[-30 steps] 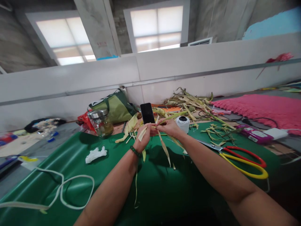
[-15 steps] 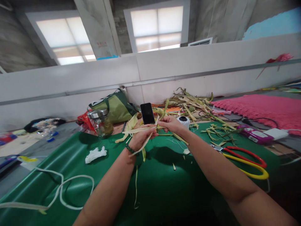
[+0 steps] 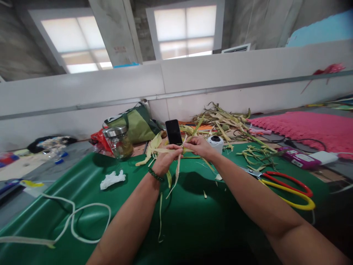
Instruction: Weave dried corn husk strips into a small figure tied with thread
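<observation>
My left hand [image 3: 167, 159], with a green bead bracelet at the wrist, pinches a bundle of pale corn husk strips [image 3: 177, 173]. One strip hangs down below the fingers and another sticks out to the left. Close against it, my right hand [image 3: 200, 146] is closed on the same strips, fingertips almost meeting the left ones. A greener husk piece [image 3: 198, 126] rises above the right fingers. The exact crossing of the strips is hidden by the fingers. Just behind the hands stands a black phone [image 3: 173, 131].
A green mat [image 3: 209, 221] covers the table. Scissors [image 3: 289, 186] with red and yellow handles lie right, near husk scraps [image 3: 255, 156]. A husk pile [image 3: 220, 121], white camera-like device [image 3: 215, 143], glass jar [image 3: 121, 145] and green bag [image 3: 138, 123] stand behind. Left are tissue [image 3: 112, 180] and white cord [image 3: 73, 217].
My left hand has turned and closed further round the strips. The long strip that lay across its wrist now hangs straight down below the fingers. My right hand has barely moved.
</observation>
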`<move>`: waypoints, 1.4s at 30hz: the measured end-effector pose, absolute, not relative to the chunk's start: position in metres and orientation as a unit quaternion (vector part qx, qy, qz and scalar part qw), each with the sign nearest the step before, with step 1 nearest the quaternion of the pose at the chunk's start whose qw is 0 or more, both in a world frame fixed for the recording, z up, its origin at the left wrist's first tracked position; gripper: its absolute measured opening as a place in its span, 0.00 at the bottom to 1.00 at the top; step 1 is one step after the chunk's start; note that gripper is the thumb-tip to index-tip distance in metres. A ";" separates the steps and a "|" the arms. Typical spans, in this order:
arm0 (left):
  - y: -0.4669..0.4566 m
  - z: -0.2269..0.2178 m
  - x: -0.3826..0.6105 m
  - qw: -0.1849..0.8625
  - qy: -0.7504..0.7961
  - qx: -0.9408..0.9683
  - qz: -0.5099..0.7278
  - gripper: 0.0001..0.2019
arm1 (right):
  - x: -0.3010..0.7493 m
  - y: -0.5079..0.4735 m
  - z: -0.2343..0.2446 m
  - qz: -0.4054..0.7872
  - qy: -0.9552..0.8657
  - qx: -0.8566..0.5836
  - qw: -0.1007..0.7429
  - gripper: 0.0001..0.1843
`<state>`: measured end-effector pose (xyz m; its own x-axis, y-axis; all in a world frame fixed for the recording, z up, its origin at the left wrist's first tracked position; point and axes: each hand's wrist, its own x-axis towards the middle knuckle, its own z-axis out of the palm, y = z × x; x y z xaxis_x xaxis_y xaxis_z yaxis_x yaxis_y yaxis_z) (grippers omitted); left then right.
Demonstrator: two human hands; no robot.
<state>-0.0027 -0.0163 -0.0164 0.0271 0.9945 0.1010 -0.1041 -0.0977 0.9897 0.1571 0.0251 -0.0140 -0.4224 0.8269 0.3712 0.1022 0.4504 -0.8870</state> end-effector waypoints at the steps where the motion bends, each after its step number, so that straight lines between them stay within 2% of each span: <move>1: -0.017 -0.016 -0.002 0.523 0.437 0.497 0.538 0.13 | 0.157 0.025 -0.014 0.422 -0.732 -0.312 0.435 0.17; 6: -0.017 -0.014 0.001 0.614 0.439 0.447 0.480 0.13 | 0.155 0.024 -0.015 0.433 -0.736 -0.279 0.439 0.19; 9: -0.017 -0.015 0.000 0.580 0.440 0.450 0.517 0.10 | 0.157 0.026 -0.013 0.400 -0.758 -0.281 0.432 0.19; 13: -0.018 -0.014 -0.001 0.522 0.456 0.461 0.555 0.10 | 0.164 0.031 -0.012 0.391 -0.797 -0.277 0.369 0.18; 18: -0.018 -0.012 -0.001 0.527 0.455 0.448 0.561 0.11 | 0.174 0.040 -0.013 0.299 -0.835 -0.283 0.366 0.20; 20: -0.015 -0.013 -0.002 0.544 0.442 0.435 0.565 0.09 | 0.176 0.041 -0.014 0.247 -0.827 -0.310 0.400 0.19; 22: -0.010 -0.015 -0.005 0.554 0.421 0.425 0.579 0.08 | 0.176 0.040 -0.014 0.154 -0.795 -0.341 0.478 0.17; 25: -0.005 -0.020 -0.007 0.547 0.395 0.433 0.598 0.11 | 0.170 0.032 -0.014 0.046 -0.748 -0.362 0.555 0.17; 27: -0.005 -0.021 -0.007 0.537 0.388 0.447 0.601 0.15 | 0.163 0.026 -0.016 0.078 -0.759 -0.368 0.532 0.19; 30: -0.012 -0.021 -0.004 0.517 0.382 0.489 0.590 0.21 | 0.150 0.025 -0.025 0.199 -0.772 -0.361 0.483 0.13; 32: -0.017 -0.019 -0.002 0.513 0.376 0.515 0.574 0.23 | 0.145 0.028 -0.029 0.256 -0.756 -0.356 0.485 0.09; 37: -0.015 -0.020 -0.006 0.529 0.354 0.559 0.532 0.29 | 0.156 0.038 -0.024 0.232 -0.732 -0.372 0.521 0.08; 39: -0.008 -0.020 -0.012 0.507 0.403 0.542 0.535 0.26 | 0.165 0.039 -0.018 0.204 -0.742 -0.363 0.525 0.08; 42: -0.001 -0.017 -0.020 0.469 0.458 0.473 0.589 0.14 | 0.173 0.039 -0.014 0.179 -0.778 -0.337 0.499 0.08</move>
